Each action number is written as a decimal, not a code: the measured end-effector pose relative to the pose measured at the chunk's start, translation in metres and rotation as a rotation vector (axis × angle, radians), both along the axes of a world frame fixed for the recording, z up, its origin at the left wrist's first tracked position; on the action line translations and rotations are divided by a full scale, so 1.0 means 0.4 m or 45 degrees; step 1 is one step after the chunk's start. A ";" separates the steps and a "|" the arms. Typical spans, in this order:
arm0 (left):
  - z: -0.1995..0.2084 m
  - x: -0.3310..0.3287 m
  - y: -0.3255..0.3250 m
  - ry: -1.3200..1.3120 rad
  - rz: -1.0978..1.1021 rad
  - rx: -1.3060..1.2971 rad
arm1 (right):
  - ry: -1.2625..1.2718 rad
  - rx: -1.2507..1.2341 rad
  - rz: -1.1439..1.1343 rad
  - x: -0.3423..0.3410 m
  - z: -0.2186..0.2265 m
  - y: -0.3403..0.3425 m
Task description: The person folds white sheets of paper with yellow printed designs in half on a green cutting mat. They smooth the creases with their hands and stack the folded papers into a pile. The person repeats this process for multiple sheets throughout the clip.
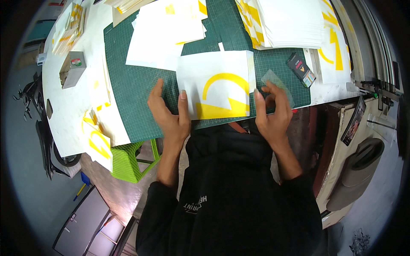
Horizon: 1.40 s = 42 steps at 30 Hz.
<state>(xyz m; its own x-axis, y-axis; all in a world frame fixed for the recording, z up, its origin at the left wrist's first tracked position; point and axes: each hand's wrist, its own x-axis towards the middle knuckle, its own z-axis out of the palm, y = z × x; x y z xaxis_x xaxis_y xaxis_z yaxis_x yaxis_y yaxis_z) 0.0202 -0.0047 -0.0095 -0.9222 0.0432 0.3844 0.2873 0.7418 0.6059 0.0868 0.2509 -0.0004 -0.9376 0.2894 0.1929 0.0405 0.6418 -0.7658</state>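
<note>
A white paper piece with a yellow curved print (pixel 222 87) lies on the green cutting mat (pixel 124 89), close to its front edge. A narrow flap (pixel 251 70) shows along its right side. My left hand (pixel 170 113) is at its left edge, thumb tip against the paper and fingers spread open. At the right edge is my right hand (pixel 273 112), its thumb raised beside the flap and its other fingers loosely curled, apart from the thumb. A translucent plastic piece (pixel 282 83) lies partly behind those fingers; I cannot make out whether they touch it.
Loose white sheets (pixel 158 38) overlap beyond the paper. A thick paper stack (pixel 290 25) stands far right, with a dark small box (pixel 301 69) nearer. Leftward are a grey metal block (pixel 73 69) and more printed sheets (pixel 98 136). A green stool (pixel 128 162) stands below the table edge.
</note>
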 end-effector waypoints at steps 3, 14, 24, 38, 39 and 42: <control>0.028 0.006 0.009 -0.343 0.111 0.189 | -0.124 -0.325 -0.035 -0.074 0.020 -0.030; 0.023 -0.043 0.000 -0.453 0.031 1.016 | -0.249 -0.955 0.171 -0.130 -0.011 0.012; -0.006 -0.045 -0.017 -0.279 0.109 1.153 | -0.295 -0.754 0.432 -0.090 0.024 0.005; 0.020 -0.024 -0.018 -0.340 -0.380 0.591 | 0.080 -0.791 0.286 -0.098 -0.026 -0.024; -0.004 -0.025 -0.016 -0.338 -0.316 0.711 | 0.046 -0.807 0.231 -0.104 -0.022 -0.030; 0.005 -0.027 -0.009 -0.488 -0.115 0.790 | -0.118 -0.709 0.056 -0.109 -0.004 -0.034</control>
